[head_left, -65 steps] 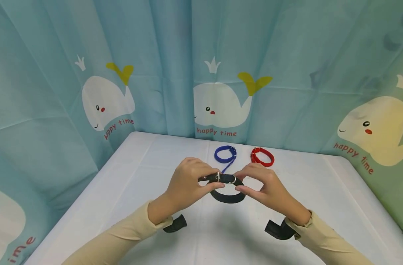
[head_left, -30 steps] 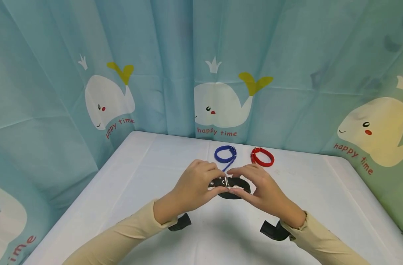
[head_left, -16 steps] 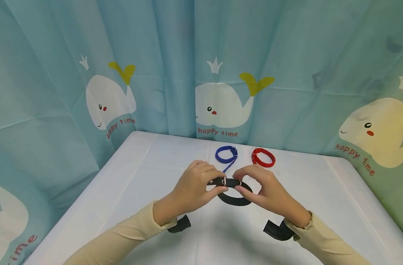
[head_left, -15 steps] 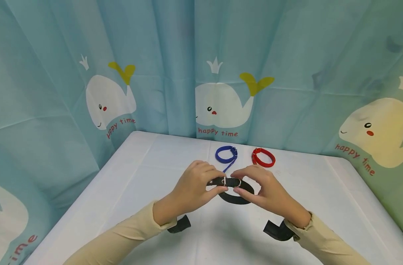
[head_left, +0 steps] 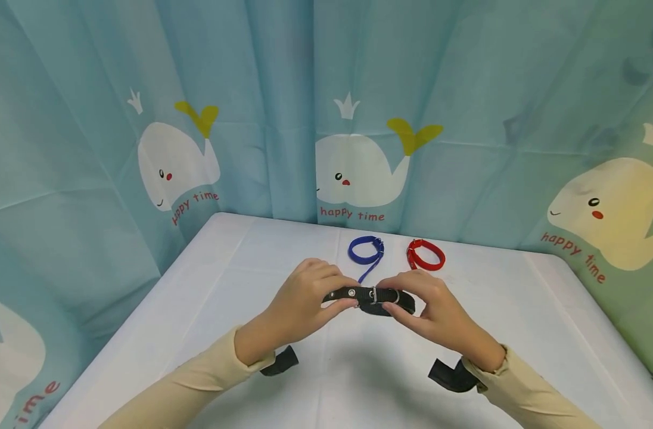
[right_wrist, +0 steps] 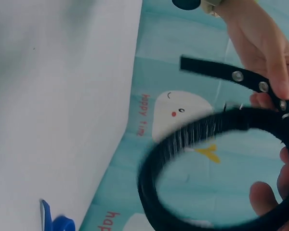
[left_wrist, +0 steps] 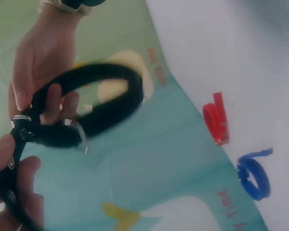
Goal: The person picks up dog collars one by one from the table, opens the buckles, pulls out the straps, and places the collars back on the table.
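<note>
Head view has me holding the black collar [head_left: 386, 295] up over the table [head_left: 262, 286], nearer to me than the far edge. My left grip [head_left: 305, 298] pinches the strap tail [right_wrist: 209, 68] between thumb and fingers where it runs out past the metal buckle [head_left: 374, 294]; the free end, with its eyelets [right_wrist: 263, 87], sticks out beyond my fingertips. My right grip [head_left: 434, 305] pinches the other side, close by the metal ring [head_left: 397, 297], and the rest of the band loops round between the two. I judge the step in hand to be working the tail at the buckle, to fasten or adjust the collar. Blur in the wrist views means I cannot say whether the buckle has caught in an eyelet. As I read it, the next move calls for a steady right pinch by the ring while the left draws the tail straight and level; a slanted pull could twist the strap. Near the table's far edge lie a blue collar [head_left: 361, 260] and, apart from it to the right, a red collar [head_left: 429, 266]; both look buckled into loops, so they may be a fair guide for mine.
</note>
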Motion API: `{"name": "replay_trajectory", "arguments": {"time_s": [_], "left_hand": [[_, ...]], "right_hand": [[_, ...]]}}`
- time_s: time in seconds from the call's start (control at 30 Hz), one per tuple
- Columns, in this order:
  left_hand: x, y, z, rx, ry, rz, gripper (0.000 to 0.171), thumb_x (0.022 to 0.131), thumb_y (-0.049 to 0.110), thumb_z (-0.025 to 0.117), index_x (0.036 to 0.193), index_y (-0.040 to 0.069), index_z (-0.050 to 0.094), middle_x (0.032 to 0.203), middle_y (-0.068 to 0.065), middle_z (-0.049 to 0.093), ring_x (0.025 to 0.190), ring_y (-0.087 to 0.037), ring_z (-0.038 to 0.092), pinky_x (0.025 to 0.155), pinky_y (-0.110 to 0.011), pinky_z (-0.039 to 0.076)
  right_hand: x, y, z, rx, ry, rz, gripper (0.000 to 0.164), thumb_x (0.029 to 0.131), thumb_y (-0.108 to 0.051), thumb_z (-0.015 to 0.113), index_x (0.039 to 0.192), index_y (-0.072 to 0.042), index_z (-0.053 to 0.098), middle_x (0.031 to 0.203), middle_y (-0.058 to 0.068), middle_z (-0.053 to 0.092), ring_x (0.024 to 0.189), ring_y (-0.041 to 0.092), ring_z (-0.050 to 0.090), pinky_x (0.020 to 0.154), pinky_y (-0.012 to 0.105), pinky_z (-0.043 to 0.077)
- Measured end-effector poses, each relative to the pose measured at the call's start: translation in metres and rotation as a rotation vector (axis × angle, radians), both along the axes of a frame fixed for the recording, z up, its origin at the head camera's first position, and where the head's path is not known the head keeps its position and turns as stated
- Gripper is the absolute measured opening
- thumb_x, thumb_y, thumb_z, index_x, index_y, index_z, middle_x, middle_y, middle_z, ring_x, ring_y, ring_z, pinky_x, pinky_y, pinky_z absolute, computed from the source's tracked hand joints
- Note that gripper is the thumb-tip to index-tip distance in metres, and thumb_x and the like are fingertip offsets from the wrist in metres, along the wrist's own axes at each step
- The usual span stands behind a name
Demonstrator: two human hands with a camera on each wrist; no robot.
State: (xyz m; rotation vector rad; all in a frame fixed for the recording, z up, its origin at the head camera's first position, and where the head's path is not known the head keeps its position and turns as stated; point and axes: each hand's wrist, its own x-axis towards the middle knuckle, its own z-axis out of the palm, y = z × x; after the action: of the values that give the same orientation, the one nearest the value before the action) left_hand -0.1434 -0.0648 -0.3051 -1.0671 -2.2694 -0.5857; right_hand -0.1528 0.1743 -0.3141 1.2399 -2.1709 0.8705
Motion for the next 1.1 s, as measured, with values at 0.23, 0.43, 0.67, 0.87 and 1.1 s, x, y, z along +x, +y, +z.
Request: {"name": "replay_trajectory", "arguments": {"time_s": [0.23,0.43,0.67,0.87,1.1], "left_hand": [[0.000,0.003,0.005,-0.034,0.075,0.000,0.018,0.079,0.029,0.074,0.090,0.015,0.073,0.080,0.008,0.067,0.083,-0.010,0.059,0.087,-0.032,0.045],[0.000,0.006,0.006,-0.018,0.060,-0.022,0.017,0.078,0.028,0.076,0.088,0.015,0.072,0.081,0.007,0.068,0.082,-0.010,0.061,0.086,-0.032,0.045],[-0.002,0.014,0.003,-0.021,0.058,-0.054,0.019,0.078,0.029,0.075,0.091,0.015,0.071,0.082,0.007,0.069,0.082,-0.008,0.062,0.087,-0.032,0.045],[-0.003,0.015,0.002,-0.052,0.040,-0.043,0.025,0.074,0.033,0.079,0.090,0.017,0.071,0.082,0.008,0.068,0.084,-0.009,0.062,0.087,-0.033,0.046],[-0.003,0.018,-0.002,-0.109,0.046,0.008,0.028,0.072,0.038,0.079,0.089,0.018,0.071,0.083,0.008,0.068,0.083,-0.010,0.062,0.088,-0.034,0.047]], "right_hand": [[0.000,-0.004,-0.002,0.011,0.043,-0.034,0.015,0.082,-0.021,0.072,0.092,-0.010,0.070,0.079,-0.003,0.069,0.073,0.008,0.058,0.066,0.023,0.051],[0.001,-0.005,-0.002,-0.002,0.054,-0.038,0.015,0.082,-0.021,0.072,0.090,-0.010,0.069,0.078,-0.003,0.067,0.074,0.009,0.056,0.065,0.022,0.050],[-0.001,-0.009,-0.003,0.002,0.042,-0.011,0.026,0.081,-0.031,0.072,0.096,-0.011,0.070,0.083,-0.003,0.070,0.077,0.009,0.056,0.073,0.026,0.047],[-0.001,-0.010,-0.004,0.003,0.066,-0.025,0.022,0.076,-0.024,0.079,0.090,-0.010,0.070,0.079,-0.003,0.068,0.076,0.010,0.054,0.072,0.026,0.046],[0.000,-0.011,-0.003,0.018,0.064,-0.047,0.021,0.078,-0.025,0.076,0.090,-0.010,0.069,0.079,-0.004,0.067,0.078,0.011,0.055,0.074,0.025,0.047]]}}
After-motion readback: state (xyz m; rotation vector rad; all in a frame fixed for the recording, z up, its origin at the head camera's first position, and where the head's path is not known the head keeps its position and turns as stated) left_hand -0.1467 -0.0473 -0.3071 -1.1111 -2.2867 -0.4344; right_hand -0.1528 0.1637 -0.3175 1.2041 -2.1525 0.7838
